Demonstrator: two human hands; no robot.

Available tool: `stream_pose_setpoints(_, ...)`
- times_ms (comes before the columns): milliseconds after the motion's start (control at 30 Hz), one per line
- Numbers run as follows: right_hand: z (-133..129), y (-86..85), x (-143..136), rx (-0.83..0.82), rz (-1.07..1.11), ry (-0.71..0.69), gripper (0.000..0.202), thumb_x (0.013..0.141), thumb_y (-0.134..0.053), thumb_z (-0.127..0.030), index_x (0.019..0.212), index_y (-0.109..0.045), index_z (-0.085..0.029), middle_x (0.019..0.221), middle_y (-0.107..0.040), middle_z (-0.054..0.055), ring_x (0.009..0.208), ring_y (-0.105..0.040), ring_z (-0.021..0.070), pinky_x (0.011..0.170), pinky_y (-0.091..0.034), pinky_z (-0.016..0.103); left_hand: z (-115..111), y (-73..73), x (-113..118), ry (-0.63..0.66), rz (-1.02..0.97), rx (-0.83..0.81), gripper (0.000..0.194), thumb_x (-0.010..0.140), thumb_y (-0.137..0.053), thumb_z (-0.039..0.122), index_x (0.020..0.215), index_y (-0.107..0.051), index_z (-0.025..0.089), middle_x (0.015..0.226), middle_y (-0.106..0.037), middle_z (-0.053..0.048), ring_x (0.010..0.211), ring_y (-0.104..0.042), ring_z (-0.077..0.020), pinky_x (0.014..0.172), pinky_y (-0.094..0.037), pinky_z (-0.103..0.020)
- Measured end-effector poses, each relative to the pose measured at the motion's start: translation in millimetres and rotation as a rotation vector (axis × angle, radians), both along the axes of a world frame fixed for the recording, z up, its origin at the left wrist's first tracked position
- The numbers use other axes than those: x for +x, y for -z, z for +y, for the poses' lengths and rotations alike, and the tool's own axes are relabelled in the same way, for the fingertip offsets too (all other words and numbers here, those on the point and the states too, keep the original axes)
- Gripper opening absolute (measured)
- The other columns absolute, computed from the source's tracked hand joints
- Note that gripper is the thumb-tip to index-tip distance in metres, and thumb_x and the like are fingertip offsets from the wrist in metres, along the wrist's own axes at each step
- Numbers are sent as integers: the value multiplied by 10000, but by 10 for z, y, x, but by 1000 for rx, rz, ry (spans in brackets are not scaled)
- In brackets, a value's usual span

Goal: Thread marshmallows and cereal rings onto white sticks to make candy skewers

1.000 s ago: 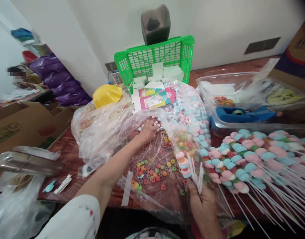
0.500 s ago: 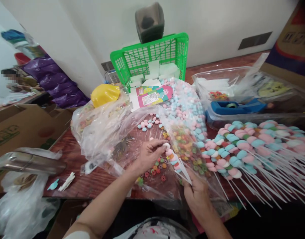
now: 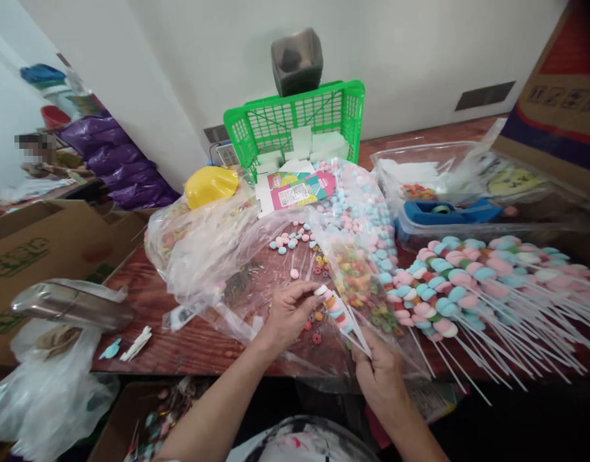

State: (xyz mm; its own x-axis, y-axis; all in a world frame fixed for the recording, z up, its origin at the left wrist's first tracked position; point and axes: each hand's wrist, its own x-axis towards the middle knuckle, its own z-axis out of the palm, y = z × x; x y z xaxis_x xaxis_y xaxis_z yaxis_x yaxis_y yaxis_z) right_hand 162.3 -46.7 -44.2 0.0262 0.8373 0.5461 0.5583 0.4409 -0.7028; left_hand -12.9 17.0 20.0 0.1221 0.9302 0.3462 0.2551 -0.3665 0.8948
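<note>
My right hand (image 3: 380, 369) is closed around white sticks, one of them threaded with candies. This candy skewer (image 3: 337, 312) slants up to the left, with pink, orange, blue, red and white pieces in a row. At its upper end, the thumb and fingers of my left hand (image 3: 291, 313) pinch a white candy (image 3: 320, 290). Loose ring-shaped candies (image 3: 316, 337) lie on the plastic beneath my hands. Just beyond are loose pink and blue candies (image 3: 291, 240). A clear bag of colourful rings (image 3: 359, 269) lies beside my right hand.
Finished-looking candy skewers (image 3: 461, 282) are piled at the right. Behind them stands a clear bin (image 3: 405, 234) with a blue tape dispenser (image 3: 451, 210). A green crate (image 3: 295, 102) is at the back, a steel flask (image 3: 73, 307) at the left. Another person (image 3: 44, 157) sits far left.
My left fingers have moved slightly down along the skewer, and the white candy now sits closer to the row. My right hand keeps its hold. The camera view has shifted slightly.
</note>
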Motion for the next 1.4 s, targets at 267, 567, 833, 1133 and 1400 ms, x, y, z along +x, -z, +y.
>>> stream_pose_setpoints(267,0,-46,52,60,-21,-17,308,773,-396,-70,927,-651,-145,719,-707,52,617,-674,172,580,-522,247,0,37,38,82,-360,-478,356,763,-691,416,1003,-728,155,835,-742,-77,674,-686,-168,613,-556,-266)
stream_pose_setpoints(567,-11,-82,44,-12,0,-41,292,773,-381,-70,876,-637,-166,645,-668,25,557,-637,156,530,-491,231,-49,129,288,64,-694,-601,345,686,-769,390,953,-733,175,864,-743,-70,763,-691,-181,751,-548,-320)
stream_pose_setpoints(833,4,-51,64,-68,-49,-46,312,770,-379,-65,913,-643,-153,691,-674,42,613,-642,169,582,-496,253,-33,46,111,77,-391,-498,314,749,-712,379,992,-733,181,990,-737,-86,929,-669,-214,840,-522,-327)
stream_pose_setpoints(1133,9,-42,32,66,-132,22,326,727,-373,-25,879,-621,-170,690,-683,47,619,-658,175,610,-522,264,-31,167,315,69,-848,-608,202,731,-732,325,815,-678,150,806,-727,-65,755,-702,-200,708,-548,-307)
stream_pose_setpoints(1400,-19,-34,-29,40,-121,-39,365,657,-359,-7,867,-604,-178,629,-631,22,564,-621,166,545,-480,244,-125,28,347,28,-811,-677,227,680,-760,323,749,-634,146,705,-686,-29,651,-671,-171,600,-524,-260)
